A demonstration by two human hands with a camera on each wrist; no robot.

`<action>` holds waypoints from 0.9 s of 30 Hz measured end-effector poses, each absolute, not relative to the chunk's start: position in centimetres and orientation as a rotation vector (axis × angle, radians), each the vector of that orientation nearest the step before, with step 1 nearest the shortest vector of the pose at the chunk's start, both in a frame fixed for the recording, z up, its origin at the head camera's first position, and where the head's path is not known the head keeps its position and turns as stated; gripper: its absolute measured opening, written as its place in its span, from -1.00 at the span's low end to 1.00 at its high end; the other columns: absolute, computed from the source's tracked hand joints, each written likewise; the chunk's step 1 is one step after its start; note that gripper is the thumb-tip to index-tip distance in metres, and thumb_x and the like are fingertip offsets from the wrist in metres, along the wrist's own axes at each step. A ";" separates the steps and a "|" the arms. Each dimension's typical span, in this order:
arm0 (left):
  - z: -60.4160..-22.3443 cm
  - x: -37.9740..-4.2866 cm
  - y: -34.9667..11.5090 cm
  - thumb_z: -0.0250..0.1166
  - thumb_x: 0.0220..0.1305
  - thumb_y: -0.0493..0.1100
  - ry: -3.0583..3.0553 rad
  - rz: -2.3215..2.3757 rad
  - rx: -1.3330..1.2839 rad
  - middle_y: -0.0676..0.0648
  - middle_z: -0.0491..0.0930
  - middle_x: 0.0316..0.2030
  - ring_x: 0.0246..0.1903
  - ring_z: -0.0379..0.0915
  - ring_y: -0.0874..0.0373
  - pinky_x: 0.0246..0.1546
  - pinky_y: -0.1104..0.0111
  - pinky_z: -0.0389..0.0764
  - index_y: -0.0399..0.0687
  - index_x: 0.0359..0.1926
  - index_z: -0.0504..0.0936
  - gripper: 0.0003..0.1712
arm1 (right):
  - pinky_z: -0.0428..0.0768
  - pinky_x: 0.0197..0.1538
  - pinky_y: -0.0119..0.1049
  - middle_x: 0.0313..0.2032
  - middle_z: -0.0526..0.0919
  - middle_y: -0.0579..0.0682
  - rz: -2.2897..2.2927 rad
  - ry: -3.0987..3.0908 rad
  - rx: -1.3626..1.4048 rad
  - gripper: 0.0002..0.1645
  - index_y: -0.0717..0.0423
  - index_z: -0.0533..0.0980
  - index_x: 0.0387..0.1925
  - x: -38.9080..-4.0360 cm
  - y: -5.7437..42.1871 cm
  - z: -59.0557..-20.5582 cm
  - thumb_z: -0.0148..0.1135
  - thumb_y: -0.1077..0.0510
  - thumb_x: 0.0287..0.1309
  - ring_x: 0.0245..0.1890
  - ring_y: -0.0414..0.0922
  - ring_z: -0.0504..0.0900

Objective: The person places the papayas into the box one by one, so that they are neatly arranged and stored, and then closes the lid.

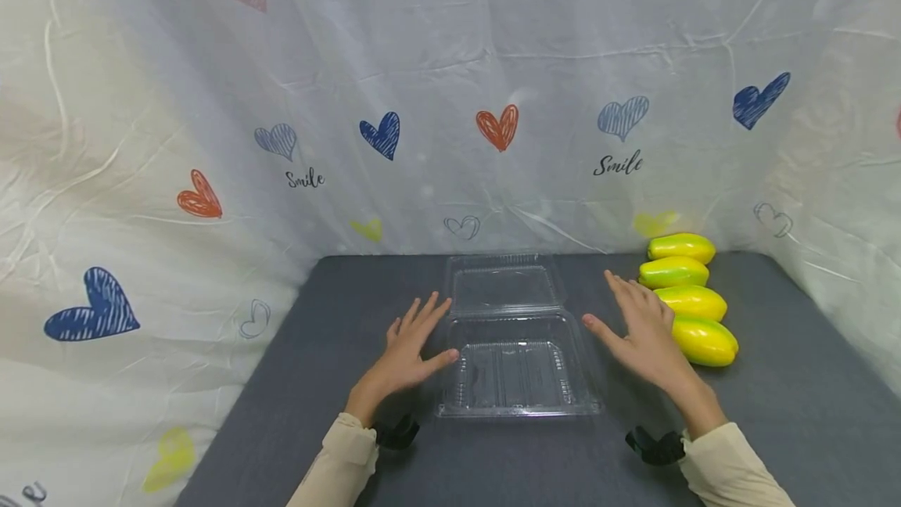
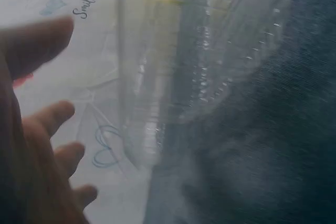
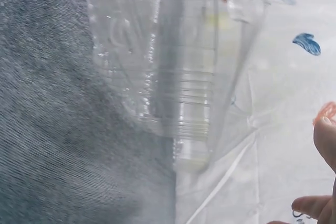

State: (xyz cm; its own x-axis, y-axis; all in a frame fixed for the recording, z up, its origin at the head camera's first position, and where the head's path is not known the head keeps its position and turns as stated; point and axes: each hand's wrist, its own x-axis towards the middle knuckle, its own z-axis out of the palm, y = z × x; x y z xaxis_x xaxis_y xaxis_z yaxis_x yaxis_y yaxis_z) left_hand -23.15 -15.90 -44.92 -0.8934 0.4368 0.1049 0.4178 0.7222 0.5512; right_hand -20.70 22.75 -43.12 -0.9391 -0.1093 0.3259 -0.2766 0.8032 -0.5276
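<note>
A clear plastic clamshell container [image 1: 521, 405] lies opened out on the dark grey table, its lid [image 1: 503, 288] folded back toward the curtain. My left hand [image 1: 404, 358] is at the container's left side with fingers spread; the thumb tip overlaps its edge in the head view. On the other side, my right hand [image 1: 644, 335] has its fingers extended and holds nothing. Several glossy yellow-green fruits [image 1: 705, 341], long like papayas, lie in a column just beyond the right hand, which partly covers the nearer ones. Both wrist views show the transparent container [image 2: 210, 77] [image 3: 126, 30] between the hands.
A white curtain [image 1: 436, 186] printed with hearts and "Smile" closes off the back and both sides of the table [image 1: 296, 413]. Black wrist straps [image 1: 397, 433] sit below both hands at the sleeve cuffs.
</note>
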 end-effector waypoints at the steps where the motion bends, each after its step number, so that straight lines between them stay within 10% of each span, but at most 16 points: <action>1: -45.2 -23.1 -16.0 0.28 0.36 0.22 2.848 0.932 0.738 0.04 -0.29 0.66 0.64 -0.47 -0.19 0.42 -0.44 -0.32 0.33 0.63 -0.07 -0.01 | -0.06 0.27 0.47 0.49 0.17 0.43 0.860 -2.717 0.297 0.06 0.08 -0.02 0.61 -20.7 22.7 -43.4 0.21 -0.28 0.34 0.46 0.47 0.02; 27: -50.0 -23.6 -17.3 0.25 0.41 0.04 2.787 1.349 0.942 -0.14 0.04 0.61 0.59 -0.16 -0.34 0.34 -0.50 -0.02 0.13 0.53 0.30 -0.28 | 0.31 0.29 0.38 0.32 0.49 0.35 1.114 -2.782 0.247 -0.21 0.28 0.23 0.48 -19.9 22.9 -47.7 0.07 -0.16 0.49 0.33 0.34 0.39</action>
